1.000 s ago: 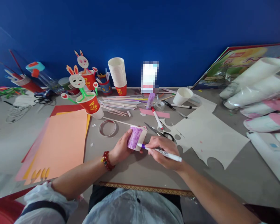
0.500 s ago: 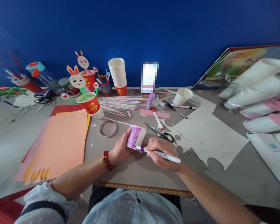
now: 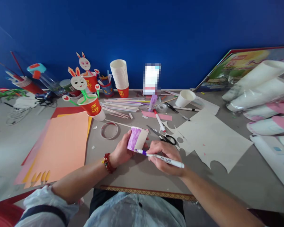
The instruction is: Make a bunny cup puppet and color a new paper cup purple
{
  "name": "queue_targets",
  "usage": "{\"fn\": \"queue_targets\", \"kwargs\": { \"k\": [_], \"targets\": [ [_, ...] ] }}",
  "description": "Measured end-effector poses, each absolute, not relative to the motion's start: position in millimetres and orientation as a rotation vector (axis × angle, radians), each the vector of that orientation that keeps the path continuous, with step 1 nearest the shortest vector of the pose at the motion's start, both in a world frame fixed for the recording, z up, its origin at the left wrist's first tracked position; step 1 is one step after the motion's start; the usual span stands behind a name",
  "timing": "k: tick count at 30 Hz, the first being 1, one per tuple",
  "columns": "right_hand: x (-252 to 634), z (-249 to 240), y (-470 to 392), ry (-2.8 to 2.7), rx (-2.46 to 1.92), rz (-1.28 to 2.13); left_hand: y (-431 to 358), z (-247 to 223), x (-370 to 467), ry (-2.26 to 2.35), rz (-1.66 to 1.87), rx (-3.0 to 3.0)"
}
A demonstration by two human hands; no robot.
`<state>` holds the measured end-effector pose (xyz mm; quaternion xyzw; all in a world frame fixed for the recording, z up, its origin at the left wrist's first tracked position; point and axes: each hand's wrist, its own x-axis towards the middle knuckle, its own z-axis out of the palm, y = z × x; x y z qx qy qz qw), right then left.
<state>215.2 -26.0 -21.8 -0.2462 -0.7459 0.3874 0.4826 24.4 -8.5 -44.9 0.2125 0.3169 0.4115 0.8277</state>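
Note:
My left hand [image 3: 121, 150] is wrapped round a small paper cup [image 3: 136, 138], tilted just above the table. Purple strokes cover the cup's left part, while the right part is white. In my right hand [image 3: 166, 154] is a white acrylic marker [image 3: 169, 160] with a purple collar. Its tip meets the cup near the lower edge. Black-handled scissors [image 3: 165, 137] lie beyond my right hand, beside a red-capped marker [image 3: 159, 120]. A roll of tape [image 3: 109, 130] rests to the left of the cup. Some fingers of my left hand are hidden behind the cup.
Coloured paper sheets [image 3: 61, 142] lie at the left, cut white card [image 3: 210, 135] at the right. Further back are rabbit-decorated red cups [image 3: 91, 105], a tall cup stack [image 3: 119, 74], paper straws [image 3: 123, 104], a glue stick [image 3: 152, 102] and a white cup [image 3: 185, 98].
The marker tip has shifted slightly left and down along the cup's lower edge. The cup has turned a little and moved slightly left in my left hand.

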Motion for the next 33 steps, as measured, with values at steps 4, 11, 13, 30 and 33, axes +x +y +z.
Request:
{"fn": "queue_targets", "kwargs": {
  "k": [4, 11, 13, 30, 33],
  "targets": [
    [213, -24, -27, -1.829, -0.655, 0.929, -10, -44, 24, 0.631, 0.901, 0.442],
    [220, -22, -16, -1.815, -0.601, 0.859, -11, -47, 23, 0.625, 0.856, 0.457],
    [225, -20, -11, -1.762, -0.674, 0.813, -10, -47, 22, 0.612, 0.821, 0.477],
    [225, -14, -7, -1.850, -0.524, 0.843, -10, -46, 23, 0.633, 0.828, 0.460],
    [226, -14, -9, -1.833, -0.540, 0.860, -10, -47, 23, 0.654, 0.828, 0.451]
  ]
}}
